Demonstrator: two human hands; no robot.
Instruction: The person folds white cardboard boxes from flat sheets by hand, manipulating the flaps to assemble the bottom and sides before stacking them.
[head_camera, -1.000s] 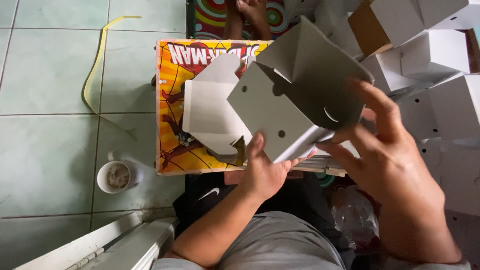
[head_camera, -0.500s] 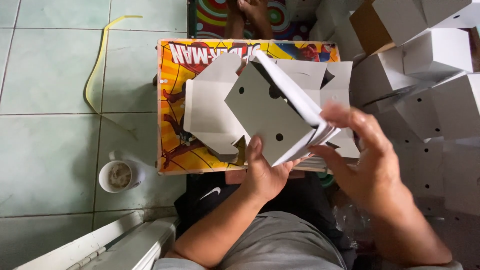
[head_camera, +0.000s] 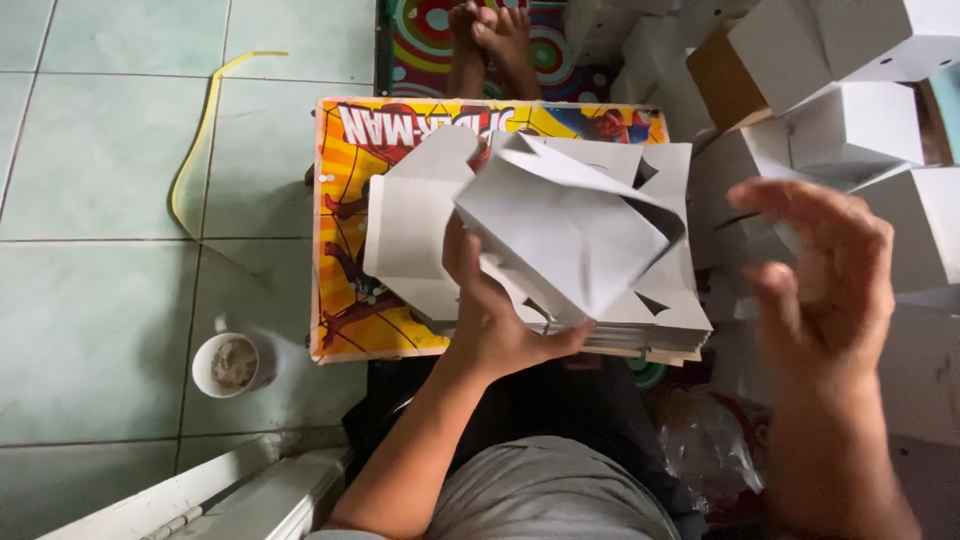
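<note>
Half-folded grey cardboard box (head_camera: 565, 235) now rests in my left hand (head_camera: 490, 320) alone; my right hand (head_camera: 825, 275) has let go, open and empty, so the fold looks finished.

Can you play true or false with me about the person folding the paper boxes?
1. The left hand holds a half-folded grey cardboard box. True.
2. The right hand is gripping that box too. False: it is off to the side, fingers spread, holding nothing.
3. A stack of flat box blanks lies on a colourful little table. True.
4. The white cup stands on that table. False: it stands on the green tiled floor.
5. Finished white boxes are piled at the right. True.
</note>
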